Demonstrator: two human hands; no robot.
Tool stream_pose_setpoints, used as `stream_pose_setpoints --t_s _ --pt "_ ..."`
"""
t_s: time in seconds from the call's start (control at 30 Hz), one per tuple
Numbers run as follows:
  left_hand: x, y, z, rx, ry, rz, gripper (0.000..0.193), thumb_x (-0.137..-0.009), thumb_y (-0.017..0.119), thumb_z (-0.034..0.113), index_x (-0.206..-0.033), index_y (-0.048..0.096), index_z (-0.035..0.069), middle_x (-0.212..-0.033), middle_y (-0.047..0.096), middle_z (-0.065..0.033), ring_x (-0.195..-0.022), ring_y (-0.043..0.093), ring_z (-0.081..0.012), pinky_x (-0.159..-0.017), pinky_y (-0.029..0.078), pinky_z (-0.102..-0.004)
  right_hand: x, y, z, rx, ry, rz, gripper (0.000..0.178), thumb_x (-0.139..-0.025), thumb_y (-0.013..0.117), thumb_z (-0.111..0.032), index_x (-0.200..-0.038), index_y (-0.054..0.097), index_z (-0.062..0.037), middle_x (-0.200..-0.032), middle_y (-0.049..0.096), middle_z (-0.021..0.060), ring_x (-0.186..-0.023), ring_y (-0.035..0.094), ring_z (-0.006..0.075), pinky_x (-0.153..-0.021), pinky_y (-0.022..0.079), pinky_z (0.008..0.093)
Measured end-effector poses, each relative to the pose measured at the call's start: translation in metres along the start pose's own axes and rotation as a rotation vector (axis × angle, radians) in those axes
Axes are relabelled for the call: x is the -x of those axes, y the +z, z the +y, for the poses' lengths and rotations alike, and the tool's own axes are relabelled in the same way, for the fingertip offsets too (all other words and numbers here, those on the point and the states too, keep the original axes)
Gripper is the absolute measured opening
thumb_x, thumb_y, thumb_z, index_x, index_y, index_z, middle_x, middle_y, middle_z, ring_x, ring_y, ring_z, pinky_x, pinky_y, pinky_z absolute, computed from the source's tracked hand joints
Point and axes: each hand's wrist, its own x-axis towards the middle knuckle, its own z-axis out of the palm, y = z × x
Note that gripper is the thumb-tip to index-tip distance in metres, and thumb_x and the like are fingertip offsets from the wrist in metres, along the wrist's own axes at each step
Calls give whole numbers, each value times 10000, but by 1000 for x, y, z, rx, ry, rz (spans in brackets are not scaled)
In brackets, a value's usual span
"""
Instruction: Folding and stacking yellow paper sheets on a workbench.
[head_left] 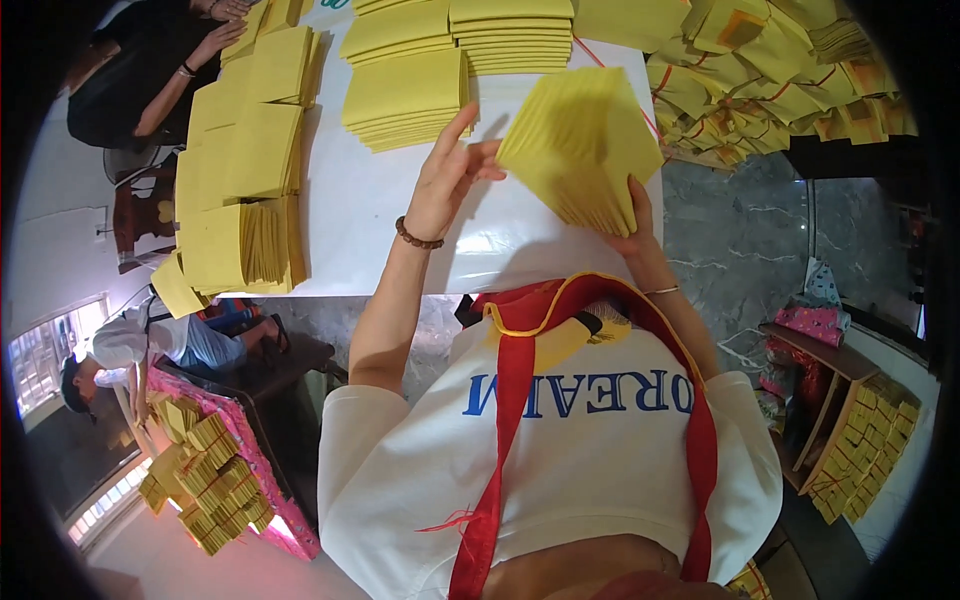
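The right hand [640, 225] had its grip closed on a fanned yellow paper stack [575, 150], near the right edge of the white counter [350, 220]; the left hand [450, 180], loosely spread, had room leftward.

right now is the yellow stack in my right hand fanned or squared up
Fanned: the yellow stack shows many separate, stepped edges.

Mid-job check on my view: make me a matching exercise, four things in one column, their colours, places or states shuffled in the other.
Column one:
1. Right hand
2. Beaded bracelet
3. Table
4. Apron

Column two:
A. White
B. Red with yellow trim
C. Gripping the fanned yellow stack
D. Around the left wrist

Pairs: 1-C; 2-D; 3-A; 4-B
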Motion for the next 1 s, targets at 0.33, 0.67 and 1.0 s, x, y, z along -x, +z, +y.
stream_pose_setpoints --t_s 0.33,0.67,1.0 --pt "-12 42 -6 -160 93 257 420 -862 564 39 -1267 453 19 -1047 557 -59 -930 542 -99 -842 444 -224 -2 18 24 -436 57 -133 474 -909 383 -397 -1233 489 -68 -1197 554 113 -1062 564 265 -909 461 433" --pt "-12 50 -10 -587 185 417 346 -828 610 68 -1164 538 32 -872 545 -2 -742 529 -65 -671 447 -211 0 22 26 -435 155 -145 473 -913 370 -391 -1239 489 -70 -1197 557 116 -1058 570 268 -901 467 440" --pt "-19 55 -11 -854 253 551 305 -695 603 67 -991 560 13 -667 520 -74 -562 509 -147 -546 444 -269 -1 24 29 -439 168 -193 492 -905 375 -417 -1243 487 -77 -1181 565 115 -1049 576 260 -897 471 429"
